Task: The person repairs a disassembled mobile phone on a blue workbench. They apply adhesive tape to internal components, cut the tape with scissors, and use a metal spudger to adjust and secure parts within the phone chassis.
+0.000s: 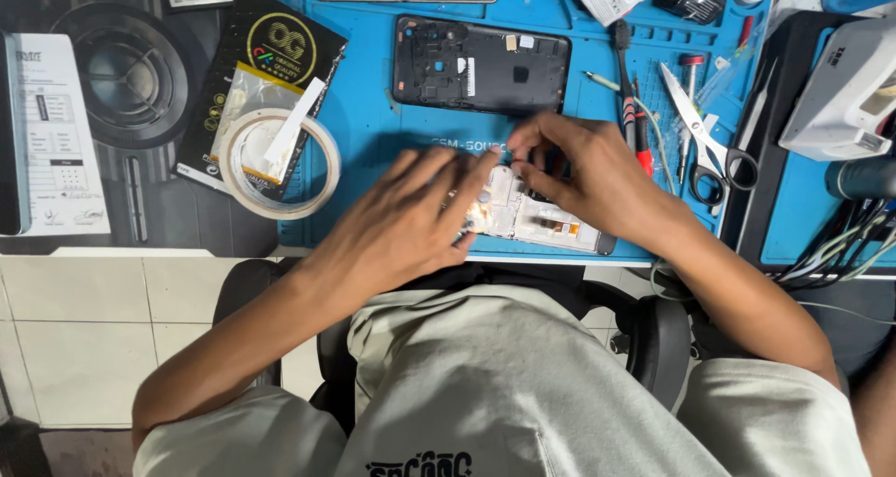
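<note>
Grey-shorted lap, both hands on opened phone.
Left hand [401, 225] rests flat-fingered on the opened phone [537, 217]; right hand [583, 174] pinches a part at its upper edge. Black back cover [481, 64] lies beyond them on the blue mat [373, 127].

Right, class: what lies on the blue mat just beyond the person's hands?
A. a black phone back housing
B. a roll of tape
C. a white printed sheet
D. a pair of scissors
A: the black phone back housing lies on the blue mat, directly beyond both hands.
</note>
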